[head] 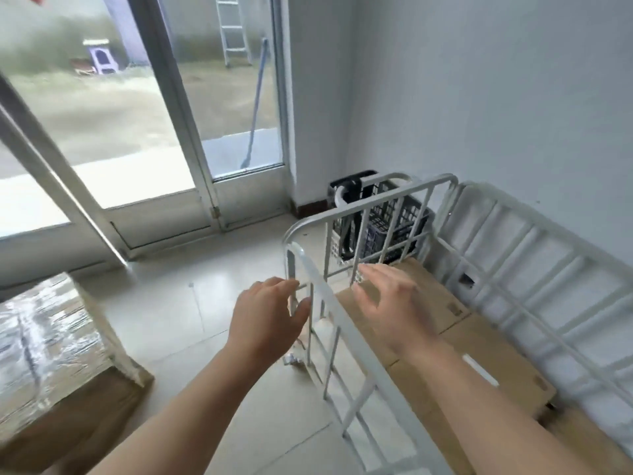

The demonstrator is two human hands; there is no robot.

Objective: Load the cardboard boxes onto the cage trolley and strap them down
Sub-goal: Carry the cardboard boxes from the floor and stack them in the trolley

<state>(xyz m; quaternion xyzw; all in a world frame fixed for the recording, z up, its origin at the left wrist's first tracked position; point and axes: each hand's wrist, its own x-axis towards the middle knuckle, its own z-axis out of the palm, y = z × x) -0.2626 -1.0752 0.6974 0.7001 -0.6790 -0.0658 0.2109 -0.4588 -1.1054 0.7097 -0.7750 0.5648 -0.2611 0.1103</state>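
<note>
Left hand (265, 311) hovering with grip apart beside white cage trolley (329, 289) rail, right hand (394, 303) spreading open-fingered over cardboard boxes (486, 365) lying inside trolley, plastic-wrapped box (51, 344) sitting on floor (212, 303) at left

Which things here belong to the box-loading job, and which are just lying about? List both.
Part of the job:
- cage trolley
- cardboard boxes in the trolley
- tape-wrapped box on the floor
- left hand, open at the trolley rail
- right hand, open over the boxes

Just lying about:
- black crate
- ladder outside
- purple stool outside
</note>
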